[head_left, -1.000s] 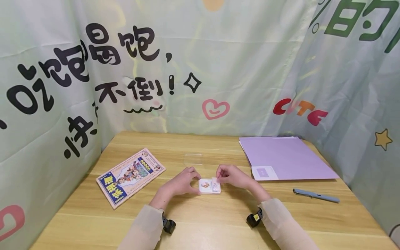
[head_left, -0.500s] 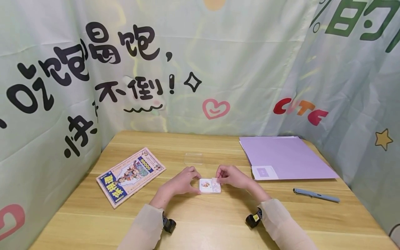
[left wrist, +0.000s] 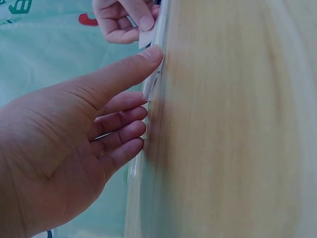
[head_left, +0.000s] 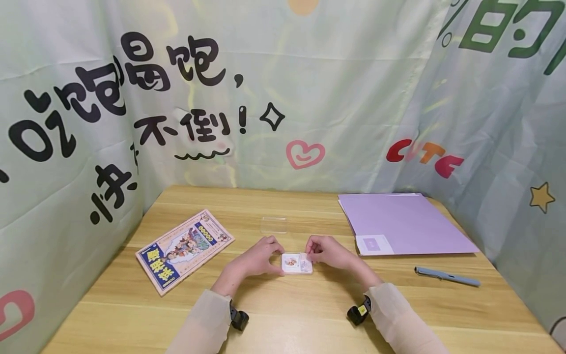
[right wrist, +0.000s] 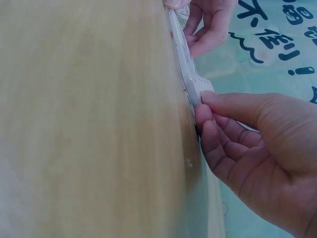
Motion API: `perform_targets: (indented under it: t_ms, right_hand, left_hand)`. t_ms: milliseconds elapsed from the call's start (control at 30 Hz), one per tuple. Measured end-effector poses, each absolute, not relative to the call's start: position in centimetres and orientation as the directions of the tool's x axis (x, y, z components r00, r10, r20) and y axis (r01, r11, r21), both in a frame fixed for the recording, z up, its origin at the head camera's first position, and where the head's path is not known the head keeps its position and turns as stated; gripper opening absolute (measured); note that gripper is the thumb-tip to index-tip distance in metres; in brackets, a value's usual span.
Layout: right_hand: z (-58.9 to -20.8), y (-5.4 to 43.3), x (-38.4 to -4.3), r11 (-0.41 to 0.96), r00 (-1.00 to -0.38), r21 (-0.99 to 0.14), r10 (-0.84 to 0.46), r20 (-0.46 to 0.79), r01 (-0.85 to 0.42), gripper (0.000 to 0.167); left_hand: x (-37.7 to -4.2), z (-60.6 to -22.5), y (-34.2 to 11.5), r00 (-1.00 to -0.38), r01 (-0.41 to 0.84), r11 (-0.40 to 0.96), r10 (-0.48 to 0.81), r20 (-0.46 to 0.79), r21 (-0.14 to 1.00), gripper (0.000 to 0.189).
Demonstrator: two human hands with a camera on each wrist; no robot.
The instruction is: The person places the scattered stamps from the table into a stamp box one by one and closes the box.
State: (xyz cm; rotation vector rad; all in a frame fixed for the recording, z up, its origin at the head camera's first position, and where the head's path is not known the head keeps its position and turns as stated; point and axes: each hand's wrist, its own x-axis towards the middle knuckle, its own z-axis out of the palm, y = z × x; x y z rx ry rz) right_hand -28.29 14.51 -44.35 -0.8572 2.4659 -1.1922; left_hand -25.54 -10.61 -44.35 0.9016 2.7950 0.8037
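So there's a small clear case (head_left: 286,272) sitting flat on the table (head_left: 309,314), right in front of the person and between both hands, with a white card (head_left: 290,262) in it that has a little coloured picture. The left hand (head_left: 256,258) has the left end of it: thumb on the near corner, a finger at the far one, so those fingers are spread with the case gripped between them. From the left wrist camera you can see the thumb pressed on the edge and the other fingers fanned out, slightly bent.

The right hand (head_left: 329,250) is at the other end, thumb and index finger pinched together on a small printed slip (head_left: 305,264) over the right end of the case. Right wrist view shows that slip tilted up a bit, its remaining fingers curled in behind.

Just beyond the case there's a loose transparent rectangle (head_left: 273,225) (super easy to miss against the wood grain, honestly), not touching either hand. Over on the left, a pink and blue comic-style booklet (head_left: 185,251) lies at an angle. Off to the right there's a big purple folder (head_left: 407,221) with a white label (head_left: 382,245) on its near left corner, and a blue pen (head_left: 447,277) lying closer to the person. Pale green fabric (head_left: 349,98) with black lettering hangs behind everything.
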Motion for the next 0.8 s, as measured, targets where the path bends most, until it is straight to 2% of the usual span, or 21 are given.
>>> perform_targets:
  t_ms: [800]
  right_hand:
    - [-44.48,14.24,-28.23,0.501,-0.793,-0.762,-0.609,0.027,-0.410,0.005]
  left_hand:
    - [-25.44,-44.25,-10.67,-0.823,0.508,0.695,0.566,0.049,0.509,0.053]
